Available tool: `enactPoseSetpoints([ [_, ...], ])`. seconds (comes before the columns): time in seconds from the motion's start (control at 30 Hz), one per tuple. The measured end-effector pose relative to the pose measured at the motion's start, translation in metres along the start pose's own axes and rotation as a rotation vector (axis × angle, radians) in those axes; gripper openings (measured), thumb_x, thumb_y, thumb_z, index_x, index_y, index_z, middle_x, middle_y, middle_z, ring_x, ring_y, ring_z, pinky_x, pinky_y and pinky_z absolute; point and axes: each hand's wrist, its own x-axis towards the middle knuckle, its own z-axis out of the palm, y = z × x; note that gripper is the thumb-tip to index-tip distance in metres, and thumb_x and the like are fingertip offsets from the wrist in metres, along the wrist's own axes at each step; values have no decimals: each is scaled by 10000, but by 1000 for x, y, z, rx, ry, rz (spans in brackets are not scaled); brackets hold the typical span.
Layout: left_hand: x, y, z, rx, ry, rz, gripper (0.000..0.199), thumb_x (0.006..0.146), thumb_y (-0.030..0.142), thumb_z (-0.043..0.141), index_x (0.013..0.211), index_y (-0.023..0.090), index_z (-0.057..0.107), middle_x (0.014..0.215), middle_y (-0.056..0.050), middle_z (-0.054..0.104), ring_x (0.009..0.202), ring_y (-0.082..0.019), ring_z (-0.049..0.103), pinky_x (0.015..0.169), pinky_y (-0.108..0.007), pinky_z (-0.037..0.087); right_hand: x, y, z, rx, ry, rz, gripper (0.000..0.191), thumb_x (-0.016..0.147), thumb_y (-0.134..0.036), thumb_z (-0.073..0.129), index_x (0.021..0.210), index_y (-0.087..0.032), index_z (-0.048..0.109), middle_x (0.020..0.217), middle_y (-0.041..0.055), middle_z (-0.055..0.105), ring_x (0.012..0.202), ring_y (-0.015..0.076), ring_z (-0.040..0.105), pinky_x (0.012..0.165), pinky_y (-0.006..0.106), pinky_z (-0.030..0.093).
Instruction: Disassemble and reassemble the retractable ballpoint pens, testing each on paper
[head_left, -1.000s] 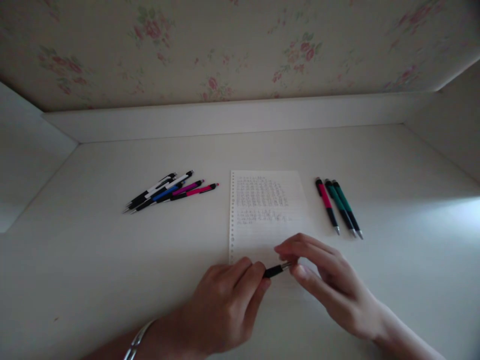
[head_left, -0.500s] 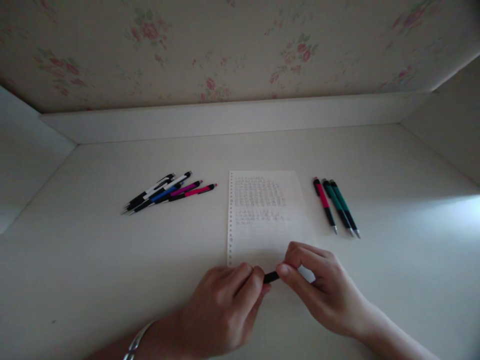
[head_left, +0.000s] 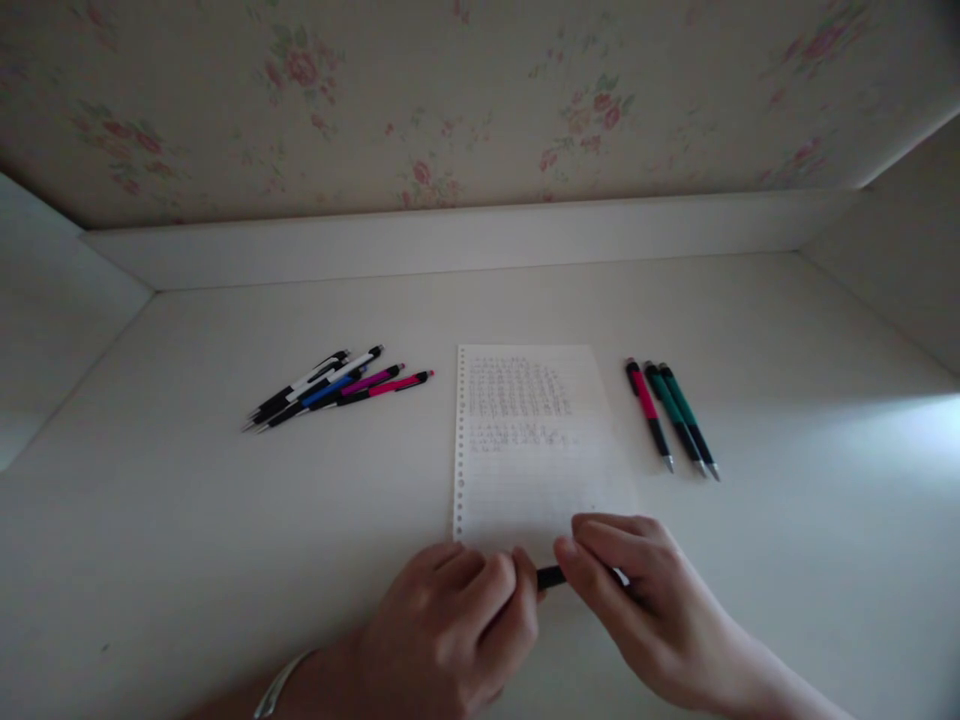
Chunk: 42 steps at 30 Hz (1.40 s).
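Note:
Both hands hold one pen [head_left: 551, 577], of which only a short black section shows between them. My left hand [head_left: 461, 630] is closed around its left part, with a silver bracelet [head_left: 279, 684] at the wrist. With thumb and fingers, my right hand [head_left: 645, 600] pinches the right part, and a small pale bit of it peeks out past the fingers. The rest of the pen is hidden. Just beyond the hands lies a ruled sheet of paper [head_left: 517, 490] with handwritten lines on its upper half and punched holes down its left edge.
Several pens with white, blue, purple and pink barrels [head_left: 337, 390] lie overlapping to the left of the paper. On the right are a pink pen [head_left: 649, 410] and two green pens [head_left: 681, 415], side by side. A raised white ledge [head_left: 450, 240] and side panels border the white desk [head_left: 187, 520].
Both hands have shifted slightly toward me with the pen. My right hand's fingers have rolled a little lower around it. The loose pens and the paper have not moved.

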Motion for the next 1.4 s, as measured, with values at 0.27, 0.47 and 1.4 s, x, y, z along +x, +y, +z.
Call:
enactPoseSetpoints([
  [0.27, 9, 0, -9, 178, 6, 44, 347, 1016, 42, 345, 1066, 79, 686, 895, -56, 748, 636, -171, 707, 623, -315, 596, -2, 5, 5, 89, -35, 190, 488, 1064, -430, 391, 626, -220, 341, 560, -47, 326, 514, 111, 361, 514, 286, 285],
  [0.47, 4, 2, 1, 68, 6, -65, 266, 1023, 96, 437, 1169, 38, 652, 897, -78, 739, 686, -194, 701, 636, -338, 581, 3, 5, 2, 175, 1, 299, 553, 1039, -531, 391, 584, -218, 360, 545, -45, 327, 503, 107, 326, 477, 275, 274],
  [1.4, 9, 4, 0, -223, 6, -76, 300, 1028, 470, 538, 1094, 195, 638, 799, -8, 643, 709, -183, 635, 775, -352, 545, 5, 23, 6, -215, 156, -306, 437, 967, -92, 462, 1387, -200, 517, 895, 71, 781, 676, 189, 731, 618, 306, 579],
])
